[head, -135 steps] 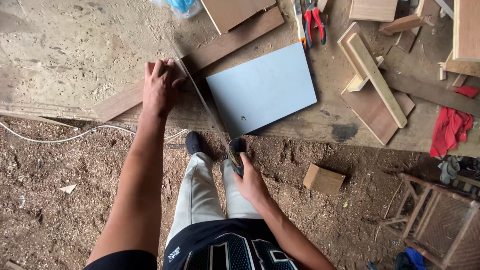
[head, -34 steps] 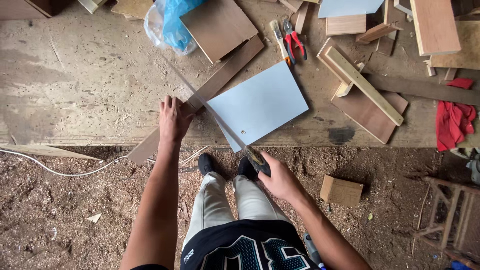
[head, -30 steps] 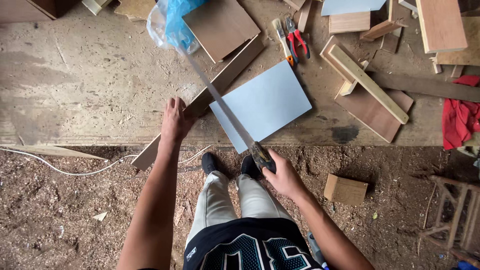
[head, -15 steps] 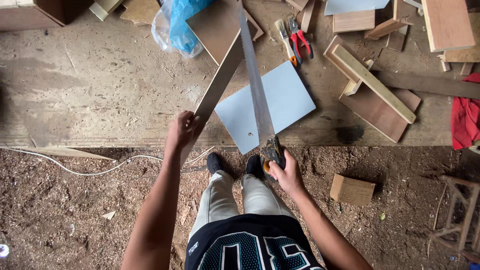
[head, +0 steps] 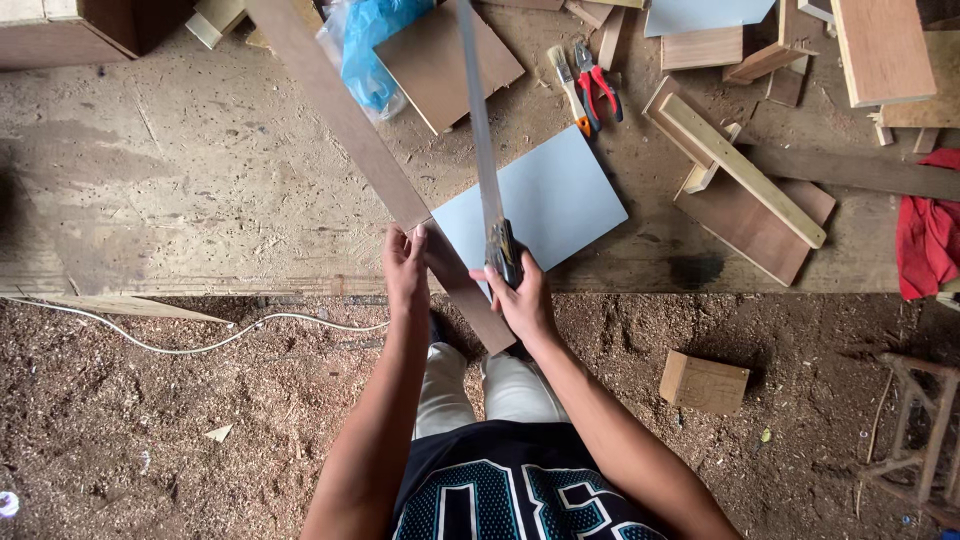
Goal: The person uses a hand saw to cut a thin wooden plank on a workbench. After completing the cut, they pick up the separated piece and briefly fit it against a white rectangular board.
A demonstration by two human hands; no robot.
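Observation:
My left hand (head: 405,265) grips a long brown wooden strip (head: 340,120) that runs from the upper left down to a spot in front of my legs. My right hand (head: 520,295) holds the dark handle of a hand saw (head: 480,130). The saw's long grey blade points straight away from me, over a pale blue board (head: 545,205) lying on the concrete slab (head: 150,190). Both hands are close together at the slab's front edge, lifted above it.
Red-handled pliers (head: 597,80) and a brush lie past the blue board. Wood offcuts and panels (head: 745,185) crowd the right side, with a red cloth (head: 928,235) at the far right. A blue plastic bag (head: 370,45), a wooden block (head: 703,381) and a white cable (head: 200,335) lie around.
The strip has been lifted off the slab and swung to point up-left. The saw has turned from diagonal to straight ahead. Both hands have come closer together.

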